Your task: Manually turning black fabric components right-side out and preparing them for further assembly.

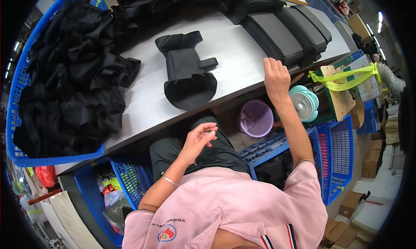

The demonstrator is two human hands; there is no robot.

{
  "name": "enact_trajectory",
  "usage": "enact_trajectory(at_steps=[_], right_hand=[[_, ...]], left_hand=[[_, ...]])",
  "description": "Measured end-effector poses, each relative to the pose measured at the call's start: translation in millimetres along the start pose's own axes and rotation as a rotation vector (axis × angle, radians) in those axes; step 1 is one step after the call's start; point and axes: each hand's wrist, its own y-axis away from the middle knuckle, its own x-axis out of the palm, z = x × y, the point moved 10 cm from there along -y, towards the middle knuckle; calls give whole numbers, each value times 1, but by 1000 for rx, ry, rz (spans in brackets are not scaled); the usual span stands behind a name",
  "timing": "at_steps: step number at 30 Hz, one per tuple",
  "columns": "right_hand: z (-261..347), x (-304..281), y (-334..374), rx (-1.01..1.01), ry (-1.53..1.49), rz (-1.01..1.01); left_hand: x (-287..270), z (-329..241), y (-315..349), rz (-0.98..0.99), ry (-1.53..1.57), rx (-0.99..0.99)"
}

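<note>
A black sewn fabric piece [184,64] lies by itself on the pale table [147,101], with flared ends and a small side strap. My left hand [200,138] hovers over my lap, below the table's near edge, with loosely bent fingers and nothing visible in it. At the table's right side my right hand [277,77] reaches up, fingers stretched out and close together. Just beyond its fingertips is a row of stacked black and grey fabric pieces [277,36]; whether it touches them I cannot tell. No object shows in that hand.
A blue basket [21,88] heaped with black fabric pieces [78,75] stands at the left. More black fabric [173,1] lies at the back. Below the table's right side are a purple basket [255,119], a turquoise fan [303,103] and blue crates [338,158].
</note>
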Motion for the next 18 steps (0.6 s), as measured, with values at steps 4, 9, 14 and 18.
enact_trajectory(at_steps=[4, 9, 14, 18], right_hand=[[-70, 16, 8, 299, -76, -24], [-131, 85, 6, 406, -215, 126], [-144, 121, 6, 403, -230, 323], [-160, 122, 7, 432, -413, 313]], left_hand=[[33, 9, -3, 133, -5, -44], [45, 35, 2, 156, -17, -114], [46, 52, 10, 133, -27, -190], [36, 55, 9, 124, -41, -198]])
